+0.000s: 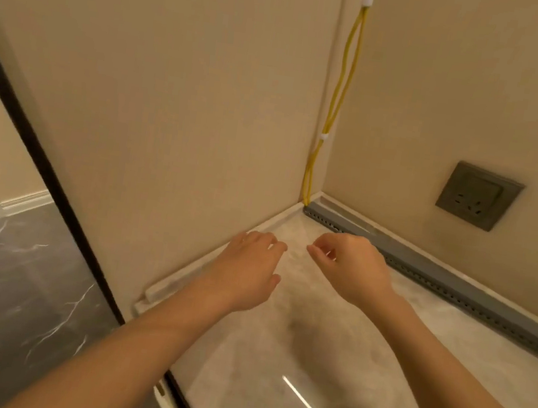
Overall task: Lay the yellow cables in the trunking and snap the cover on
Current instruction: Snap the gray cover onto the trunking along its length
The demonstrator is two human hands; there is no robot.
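Note:
Two yellow cables (pixel 341 86) run down the room corner, held by small white clips, and reach the floor at the corner. White trunking (pixel 271 223) lies along the foot of the left wall. A grey perforated trunking (pixel 440 279) runs along the foot of the right wall from the corner. My left hand (pixel 248 270) hovers beside the white trunking, fingers loosely curled, holding nothing. My right hand (pixel 352 267) hovers just in front of the grey trunking, thumb and forefinger nearly pinched, with nothing visible between them.
A grey wall socket (pixel 477 197) sits on the right wall above the grey trunking. Pale marble floor (pixel 307 365) spreads under my arms. A dark strip (pixel 43 154) edges the left wall panel; beyond it lies dark marble floor (pixel 7 288).

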